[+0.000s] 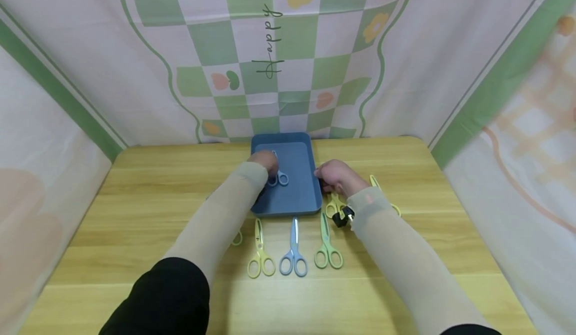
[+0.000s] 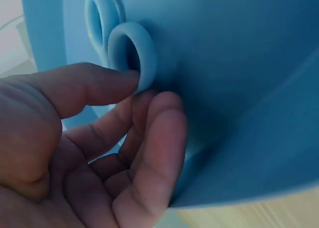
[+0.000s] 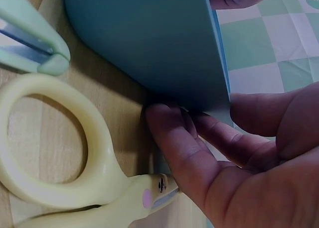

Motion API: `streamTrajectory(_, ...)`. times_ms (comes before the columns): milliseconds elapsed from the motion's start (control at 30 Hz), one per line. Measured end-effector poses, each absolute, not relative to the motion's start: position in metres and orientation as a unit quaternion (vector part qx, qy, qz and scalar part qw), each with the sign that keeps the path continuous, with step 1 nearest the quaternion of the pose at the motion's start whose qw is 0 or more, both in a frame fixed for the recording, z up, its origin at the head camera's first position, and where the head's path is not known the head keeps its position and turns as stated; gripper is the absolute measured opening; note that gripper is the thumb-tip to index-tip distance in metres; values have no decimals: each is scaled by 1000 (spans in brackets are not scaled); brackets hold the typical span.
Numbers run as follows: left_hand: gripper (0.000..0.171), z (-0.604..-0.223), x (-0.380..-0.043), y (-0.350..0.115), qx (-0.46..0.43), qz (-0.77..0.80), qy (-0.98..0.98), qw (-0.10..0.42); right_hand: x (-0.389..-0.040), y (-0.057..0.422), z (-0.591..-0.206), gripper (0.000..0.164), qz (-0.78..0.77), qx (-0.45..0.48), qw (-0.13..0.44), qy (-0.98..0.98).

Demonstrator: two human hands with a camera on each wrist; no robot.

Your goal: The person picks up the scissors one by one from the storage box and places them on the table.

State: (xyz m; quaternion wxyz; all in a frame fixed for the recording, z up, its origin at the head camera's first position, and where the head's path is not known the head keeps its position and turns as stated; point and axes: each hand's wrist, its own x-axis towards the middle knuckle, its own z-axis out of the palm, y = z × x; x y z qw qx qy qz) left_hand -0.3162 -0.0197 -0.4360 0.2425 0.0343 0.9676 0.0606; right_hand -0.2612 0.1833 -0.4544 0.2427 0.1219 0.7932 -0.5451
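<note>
Inside the blue tray, my left hand pinches a finger ring of light blue scissors between thumb and curled fingers. These scissors lie against the tray floor, their blades largely hidden by the hand. At the tray's right side, my right hand grips the wall, thumb at the rim and fingers against the outside. Yellow scissors lie on the table just under and beside the right hand, blades partly covered by it.
In front of the tray lie yellow scissors, blue scissors and green scissors on the wooden table. Another pair's handle shows beside the left forearm. More yellow scissors are partly behind the right arm. A patterned cloth hangs behind.
</note>
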Motion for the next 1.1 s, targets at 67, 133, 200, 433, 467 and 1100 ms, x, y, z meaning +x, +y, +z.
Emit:
streamTrajectory(67, 11, -434, -318, -21, 49, 60, 964, 254, -261, 183, -455, 32, -544, 124, 241, 794)
streamTrajectory(133, 10, -431, -319, -24, 61, 68, 960, 266, -262, 184, -455, 31, -543, 126, 239, 795)
streamTrajectory(200, 11, -427, -320, -26, 55, 94, 953, 284, -261, 184, -455, 31, -541, 127, 237, 797)
streamTrajectory(433, 7, -424, -321, -30, -16, 212, 921, 327, -263, 184, -455, 29, -539, 128, 236, 799)
streamTrajectory(467, 6, -425, -322, -32, -19, 223, 918, 328, -263, 184, -455, 29, -539, 128, 236, 798)
streamTrajectory(1100, 12, -415, -325, -42, -45, 354, 837, 414, -263, 184, -456, 31, -535, 124, 239, 801)
